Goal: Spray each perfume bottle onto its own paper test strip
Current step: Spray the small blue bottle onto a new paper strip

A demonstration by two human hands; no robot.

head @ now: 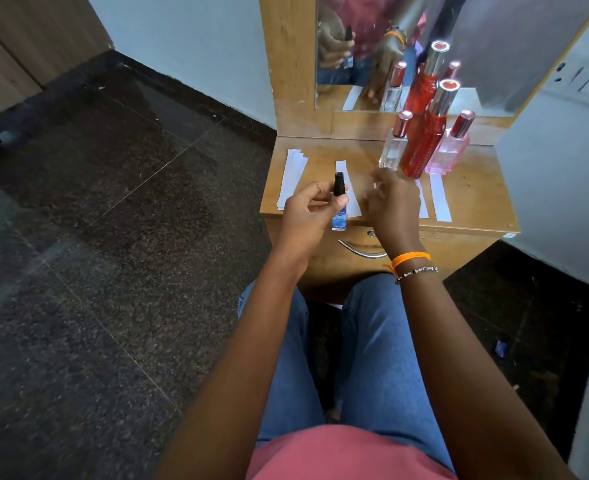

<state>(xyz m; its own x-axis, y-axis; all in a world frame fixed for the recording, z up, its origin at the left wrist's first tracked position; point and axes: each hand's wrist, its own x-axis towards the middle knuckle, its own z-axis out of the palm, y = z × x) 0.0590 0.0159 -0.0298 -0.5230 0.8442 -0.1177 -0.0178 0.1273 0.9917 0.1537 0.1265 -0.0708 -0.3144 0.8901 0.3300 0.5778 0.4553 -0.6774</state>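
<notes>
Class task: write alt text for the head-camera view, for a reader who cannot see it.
A seated person's left hand holds a small blue perfume bottle with a black sprayer upright above a paper strip on a wooden dressing table; the right hand hovers beside it, blurred. Three capped bottles stand before the mirror, more strips lying near them.
</notes>
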